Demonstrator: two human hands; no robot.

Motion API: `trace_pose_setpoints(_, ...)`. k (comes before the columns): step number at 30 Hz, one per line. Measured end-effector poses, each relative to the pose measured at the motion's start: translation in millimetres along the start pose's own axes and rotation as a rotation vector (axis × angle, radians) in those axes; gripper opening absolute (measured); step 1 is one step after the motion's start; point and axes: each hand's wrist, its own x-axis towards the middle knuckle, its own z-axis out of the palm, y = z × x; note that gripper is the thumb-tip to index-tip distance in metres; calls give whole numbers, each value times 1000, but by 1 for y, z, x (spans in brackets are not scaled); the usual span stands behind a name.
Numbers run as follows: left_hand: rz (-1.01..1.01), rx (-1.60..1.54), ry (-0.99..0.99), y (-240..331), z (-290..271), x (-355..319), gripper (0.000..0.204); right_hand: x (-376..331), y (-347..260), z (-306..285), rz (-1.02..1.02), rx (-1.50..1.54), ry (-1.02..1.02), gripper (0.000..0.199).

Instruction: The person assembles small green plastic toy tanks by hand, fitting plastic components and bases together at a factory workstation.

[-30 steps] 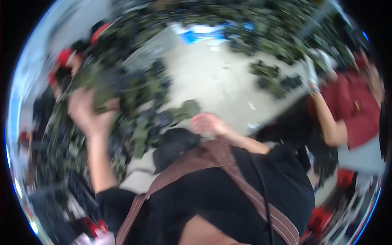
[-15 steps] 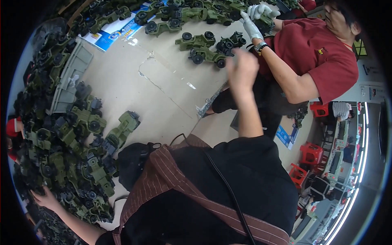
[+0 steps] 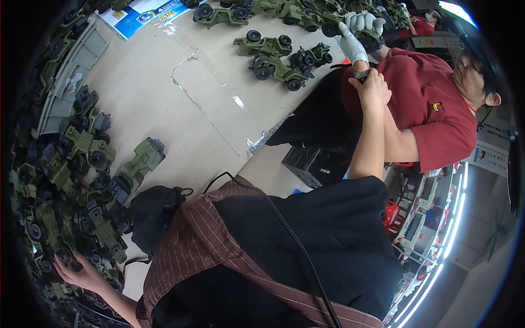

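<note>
Right grip has moved onto a co-worker's wrist, seemingly clasping it. Left grip, fingers spread, touches green toy jeeps heaped around it; lifting one would require closing.

So this big beige tabletop is pretty beat up: a long wandering crack or scuff line plus a few shiny bits of clear tape stuck to it. Left side's buried in a heap of army-green toy jeeps, with one jeep poking out onto the bare part. Grey ribbed plastic bin wall stands beside the pile. Far edge has a blue-and-white printed sheet, a line of more jeeps, and a small cluster of jeeps sits nearer.
</note>
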Motion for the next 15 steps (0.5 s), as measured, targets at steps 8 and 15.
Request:
trace_pose_setpoints(8, 16, -119, -69, 16, 3, -7, 40, 33, 37, 7, 17, 826, -469, 53)
trace_pose_setpoints(15, 48, -187, -153, 34, 12, -4, 36, 27, 35, -9, 266, 1478, -663, 40)
